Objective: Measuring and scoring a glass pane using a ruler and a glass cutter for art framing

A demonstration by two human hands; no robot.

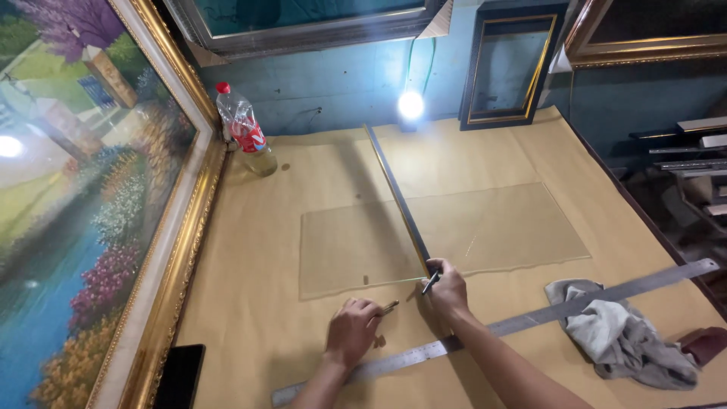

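A clear glass sheet [500,227] lies flat on the paper-covered table [257,303]. A long dark straightedge strip [394,193] lies across the glass from the back toward me. My right hand [447,288] rests at the strip's near end on the glass edge and holds a small dark pen-like tool [430,283]. My left hand [352,329] sits on the paper just in front of the glass, closed around a thin brass-tipped tool [389,307].
A long steel ruler [575,307] lies diagonally under my right forearm. A grey rag [613,333] lies at the right. A large gilt-framed landscape painting [91,197] leans at the left, a plastic bottle [244,132] beside it. A dark phone [182,375], a lamp [410,104] and empty frames [507,68] stand around.
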